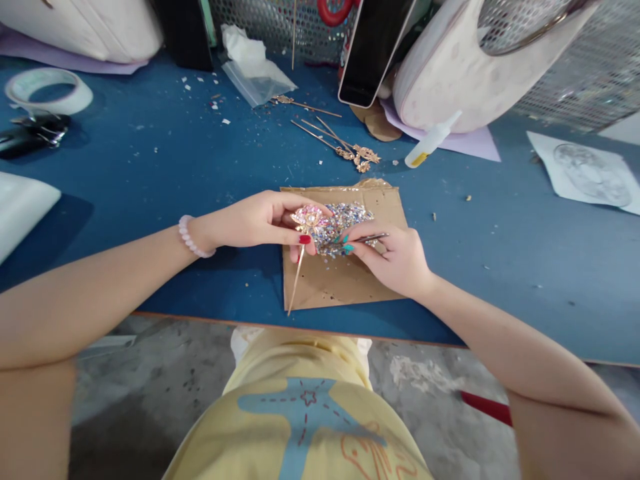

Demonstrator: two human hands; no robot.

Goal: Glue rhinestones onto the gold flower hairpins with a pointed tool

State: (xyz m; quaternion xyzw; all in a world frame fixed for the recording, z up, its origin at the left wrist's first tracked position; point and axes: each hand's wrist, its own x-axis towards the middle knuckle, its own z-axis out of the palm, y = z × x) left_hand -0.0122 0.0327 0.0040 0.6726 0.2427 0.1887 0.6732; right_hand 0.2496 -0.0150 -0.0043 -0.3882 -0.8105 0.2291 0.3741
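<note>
My left hand (265, 221) pinches a gold hairpin (296, 280) just below its head, which carries pink stones and a pearl-like centre. The pin's long stem points down toward the table's front edge. Between the fingers of my right hand (395, 257) is a pair of thin dark tweezers (373, 237), their tips low over a heap of small multicoloured rhinestones (347, 217). The heap lies on a flat piece of cardboard (345, 287). Whether the tweezers grip a stone is too small to tell.
Several gold hairpins (345, 148) lie behind the cardboard, near a small glue bottle (433, 141). A phone (375, 50) leans at the back beside a white handbag (445, 80). At left are a tape roll (75, 97) and a black object (30, 137). A printed paper (593, 170) lies right.
</note>
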